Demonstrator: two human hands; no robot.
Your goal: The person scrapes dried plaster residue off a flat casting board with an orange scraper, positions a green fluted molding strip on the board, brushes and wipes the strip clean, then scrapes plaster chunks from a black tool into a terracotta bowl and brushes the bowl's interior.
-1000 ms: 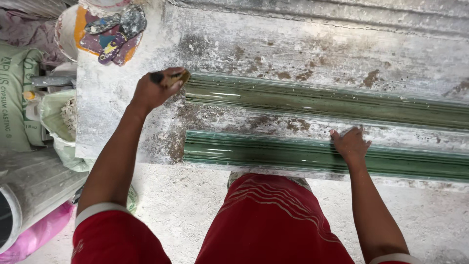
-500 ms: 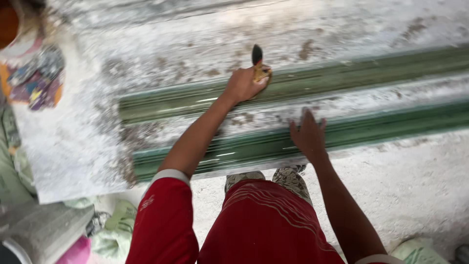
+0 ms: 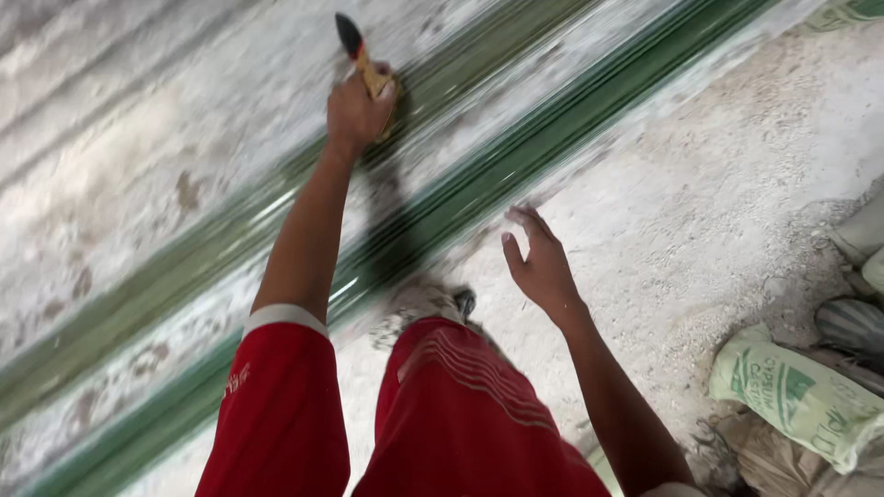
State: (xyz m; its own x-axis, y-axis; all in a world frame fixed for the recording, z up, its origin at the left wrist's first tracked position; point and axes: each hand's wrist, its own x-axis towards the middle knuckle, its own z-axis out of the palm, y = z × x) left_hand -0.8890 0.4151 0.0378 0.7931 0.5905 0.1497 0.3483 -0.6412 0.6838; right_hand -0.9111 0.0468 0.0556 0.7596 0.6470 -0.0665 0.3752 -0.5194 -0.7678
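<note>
My left hand (image 3: 357,112) grips a paintbrush (image 3: 361,57) with a wooden handle and a dark tip, held over the far green ribbed mould strip (image 3: 166,271). A second green mould strip (image 3: 516,161) runs parallel, nearer to me, along the edge of the white dusty slab (image 3: 120,147). My right hand (image 3: 541,267) hovers with fingers apart just off that near strip, touching nothing. The picture is blurred by motion and the strips run diagonally from lower left to upper right.
The ground (image 3: 718,184) to the right is white, gritty and dusty. Printed green-and-white sacks (image 3: 796,391) lie at the lower right. My red shorts (image 3: 460,414) and one dusty shoe (image 3: 419,308) show below the near strip.
The view has swung and tilted, so the strips now run diagonally. My left hand has carried the brush farther along the far strip. My right hand has lifted off the near strip.
</note>
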